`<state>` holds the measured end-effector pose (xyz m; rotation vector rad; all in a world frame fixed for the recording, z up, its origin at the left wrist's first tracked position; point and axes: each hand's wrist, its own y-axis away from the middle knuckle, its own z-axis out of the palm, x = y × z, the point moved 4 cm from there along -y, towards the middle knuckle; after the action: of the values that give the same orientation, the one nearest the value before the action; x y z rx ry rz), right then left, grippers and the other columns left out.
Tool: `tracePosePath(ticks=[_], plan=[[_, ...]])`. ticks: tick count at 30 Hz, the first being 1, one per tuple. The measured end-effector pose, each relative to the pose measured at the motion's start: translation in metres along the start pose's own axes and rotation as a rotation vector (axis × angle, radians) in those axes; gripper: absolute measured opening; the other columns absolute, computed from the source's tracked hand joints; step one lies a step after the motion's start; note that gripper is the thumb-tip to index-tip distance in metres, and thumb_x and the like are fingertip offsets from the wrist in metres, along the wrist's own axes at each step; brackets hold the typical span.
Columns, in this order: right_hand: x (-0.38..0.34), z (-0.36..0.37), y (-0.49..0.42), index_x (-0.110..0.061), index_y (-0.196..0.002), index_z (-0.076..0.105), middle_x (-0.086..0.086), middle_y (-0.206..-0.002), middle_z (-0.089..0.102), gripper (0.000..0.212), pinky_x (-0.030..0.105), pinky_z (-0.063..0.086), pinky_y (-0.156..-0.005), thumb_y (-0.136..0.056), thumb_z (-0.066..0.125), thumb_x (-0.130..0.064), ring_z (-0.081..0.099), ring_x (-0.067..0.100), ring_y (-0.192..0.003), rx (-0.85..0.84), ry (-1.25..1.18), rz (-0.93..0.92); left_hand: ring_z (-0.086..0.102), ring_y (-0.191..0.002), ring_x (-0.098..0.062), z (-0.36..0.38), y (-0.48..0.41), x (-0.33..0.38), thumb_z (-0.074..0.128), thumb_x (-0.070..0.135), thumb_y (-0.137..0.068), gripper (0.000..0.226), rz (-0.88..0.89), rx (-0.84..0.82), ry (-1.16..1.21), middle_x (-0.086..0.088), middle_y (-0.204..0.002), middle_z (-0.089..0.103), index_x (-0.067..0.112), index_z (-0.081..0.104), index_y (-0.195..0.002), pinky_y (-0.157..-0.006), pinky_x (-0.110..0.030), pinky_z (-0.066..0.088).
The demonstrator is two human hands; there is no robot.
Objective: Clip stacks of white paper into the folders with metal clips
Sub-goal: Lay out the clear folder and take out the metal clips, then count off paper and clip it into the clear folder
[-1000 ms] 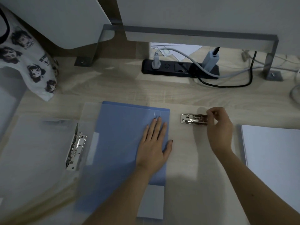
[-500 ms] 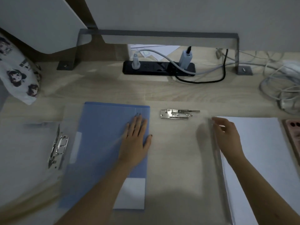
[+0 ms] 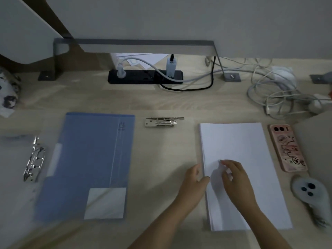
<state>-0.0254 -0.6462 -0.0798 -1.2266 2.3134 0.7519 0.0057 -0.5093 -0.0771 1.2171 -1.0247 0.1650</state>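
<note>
Both of your hands are on the paper stack (image 3: 239, 150), so this is the paper-gathering step and nothing is clipped yet. Your left hand (image 3: 195, 178) is at the stack's left edge, with the thumb laid over the top sheet and the fingers tucked against the side, pinching that edge. Your right hand (image 3: 235, 178) sits on top of the stack with its fingers lightly bent and the tips touching paper. It's too blurred there to tell whether they have caught a few sheets or are only resting.

The blue folder (image 3: 93, 159) lies closed and flat, well to the left of the stack. The loose metal clip (image 3: 162, 121) sits up and to the left of the stack's far-left corner, apart from everything. Farther left than the folder, a clear folder (image 3: 12, 168) lies open with its own clip mechanism (image 3: 34, 159) showing.

My read is that you now need to separate a manageable portion and lift it cleanly off the pile. Let the left thumb set the thickness, and have the right hand hold down what stays behind. The sheets should then travel left, and the blue folder has to be opened before they can go in.

Mind the phone (image 3: 287, 148) just to the right of the stack, and the controller (image 3: 307, 189) off its near-right side.
</note>
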Motion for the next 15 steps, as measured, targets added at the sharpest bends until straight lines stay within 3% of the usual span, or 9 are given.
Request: tracePosePath(ticks=[3,4,5,7,9,12,15], plan=[[0.002,0.002,-0.002,-0.006,-0.118,0.059,0.014,-0.125,0.056,0.03,0.037,0.045,-0.097,-0.089,0.052,-0.003,0.057,0.031,-0.11,-0.024,0.006,-0.035,0.051,-0.081,-0.004,0.012,-0.007,0.003,0.042,0.012,-0.091,0.03,-0.051,0.039,0.046,0.013,-0.088,0.052,0.012,0.05,-0.12,-0.061,-0.004,0.037],[0.003,0.0,-0.002,-0.005,-0.119,0.059,0.014,-0.125,0.056,0.03,0.033,0.043,-0.097,-0.09,0.051,-0.004,0.056,0.031,-0.111,-0.034,-0.011,-0.02,0.05,-0.072,-0.003,0.014,-0.008,0.006,0.042,0.01,-0.089,0.027,-0.06,0.057,0.049,0.011,-0.082,0.053,0.011,0.052,-0.115,-0.057,-0.005,0.037],[0.004,-0.004,-0.003,-0.003,-0.119,0.058,0.015,-0.124,0.057,0.029,0.027,0.04,-0.096,-0.091,0.049,-0.004,0.056,0.032,-0.112,-0.029,-0.038,-0.002,0.053,-0.073,-0.004,0.017,-0.009,0.006,0.042,0.011,-0.088,0.03,-0.063,0.078,0.055,0.007,-0.087,0.058,0.013,0.053,-0.115,-0.061,-0.009,0.041],[0.012,-0.021,-0.004,0.005,-0.116,0.058,0.022,-0.119,0.058,0.027,0.02,0.036,-0.093,-0.091,0.048,-0.002,0.055,0.036,-0.111,0.062,-0.099,0.033,0.06,-0.096,-0.011,0.022,-0.011,0.004,0.042,0.02,-0.082,0.043,-0.039,0.085,0.038,0.001,-0.119,0.06,0.021,0.049,-0.125,-0.084,-0.024,0.049],[0.03,-0.04,-0.009,0.001,-0.128,0.049,0.022,-0.132,0.049,0.037,0.035,0.036,-0.104,-0.091,0.048,-0.005,0.047,0.036,-0.121,0.149,-0.099,0.109,0.048,-0.124,-0.014,0.027,-0.004,0.006,0.04,0.02,-0.085,0.057,-0.023,0.046,-0.028,0.006,-0.145,0.039,0.024,0.03,-0.141,-0.103,-0.027,0.038],[0.067,-0.057,-0.016,-0.002,-0.135,0.039,0.024,-0.139,0.041,0.048,0.054,0.037,-0.104,-0.09,0.05,-0.013,0.041,0.041,-0.126,0.177,-0.073,0.269,0.023,-0.14,-0.007,0.036,0.005,0.01,0.036,0.015,-0.096,0.064,-0.001,-0.001,-0.112,0.011,-0.157,0.007,0.022,0.0,-0.15,-0.1,-0.011,0.016],[0.08,-0.06,-0.015,-0.002,-0.131,0.043,0.025,-0.13,0.049,0.045,0.051,0.043,-0.095,-0.09,0.047,-0.02,0.048,0.039,-0.118,0.144,-0.106,0.311,0.02,-0.14,-0.003,0.039,0.002,0.005,0.035,0.018,-0.098,0.064,0.018,0.024,-0.154,0.013,-0.158,-0.004,0.022,-0.004,-0.149,-0.093,-0.008,0.015]])
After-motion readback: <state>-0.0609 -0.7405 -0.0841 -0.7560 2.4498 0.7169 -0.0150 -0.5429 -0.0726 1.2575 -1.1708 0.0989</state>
